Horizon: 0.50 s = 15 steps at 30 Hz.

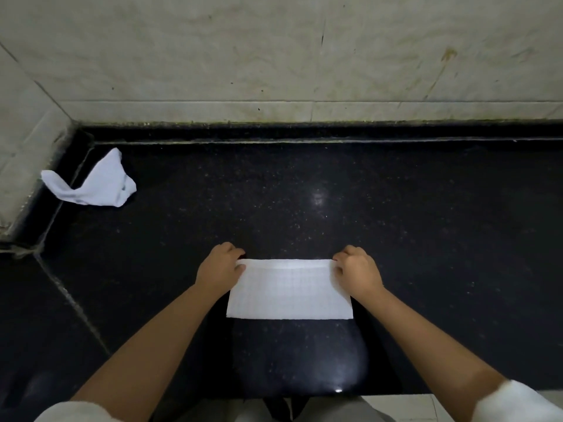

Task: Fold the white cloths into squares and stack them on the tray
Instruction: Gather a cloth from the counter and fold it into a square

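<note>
1. Both hands held the far edge of the cloth (289, 289): my left hand (221, 268) pinched its far left corner, and my right hand (358, 269) pinched its far right corner, fingers curled over the edge.
2. That cloth lay flat on the black desk (304, 193) just in front of me, a white rectangle with a faint grid pattern, its near edge straight.
3. A second white cloth (94, 184) lay crumpled at the far left of the desk, well apart from my hands, one end draped up against the tiled wall (274, 56).
</note>
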### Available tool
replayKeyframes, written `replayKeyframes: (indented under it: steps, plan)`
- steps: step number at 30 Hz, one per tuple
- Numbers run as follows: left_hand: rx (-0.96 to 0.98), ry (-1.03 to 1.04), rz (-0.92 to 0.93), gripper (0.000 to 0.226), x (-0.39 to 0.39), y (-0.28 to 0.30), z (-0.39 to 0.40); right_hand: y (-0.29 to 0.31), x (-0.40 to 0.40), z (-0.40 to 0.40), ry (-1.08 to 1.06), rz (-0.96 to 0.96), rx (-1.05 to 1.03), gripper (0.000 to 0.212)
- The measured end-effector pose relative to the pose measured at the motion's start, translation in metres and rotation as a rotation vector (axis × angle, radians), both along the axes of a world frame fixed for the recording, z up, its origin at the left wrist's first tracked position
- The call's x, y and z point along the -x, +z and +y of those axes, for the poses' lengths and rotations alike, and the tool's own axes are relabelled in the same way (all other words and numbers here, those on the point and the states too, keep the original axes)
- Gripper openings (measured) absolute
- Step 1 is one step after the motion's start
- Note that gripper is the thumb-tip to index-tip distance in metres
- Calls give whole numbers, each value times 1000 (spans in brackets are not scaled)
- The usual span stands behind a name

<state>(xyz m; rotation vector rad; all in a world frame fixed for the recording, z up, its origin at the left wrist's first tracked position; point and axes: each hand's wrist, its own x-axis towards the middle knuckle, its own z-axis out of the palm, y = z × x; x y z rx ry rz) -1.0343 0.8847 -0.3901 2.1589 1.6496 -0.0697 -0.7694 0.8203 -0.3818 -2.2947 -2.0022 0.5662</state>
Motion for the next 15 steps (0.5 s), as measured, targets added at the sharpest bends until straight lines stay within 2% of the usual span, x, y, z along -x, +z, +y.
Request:
replayKeyframes:
  steps: [4, 10, 15]
  plan:
    - [-37, -166, 60, 35, 0, -3, 3, 4, 3, 5, -24, -39, 68, 35]
    - [-77, -286, 180, 25, -3, -2, 3, 25, 7, 14, -8, -88, 190, 29]
    - [-102, -261, 124, 17, -10, 41, 21, 68, -3, 26, -18, -52, 81, 28]
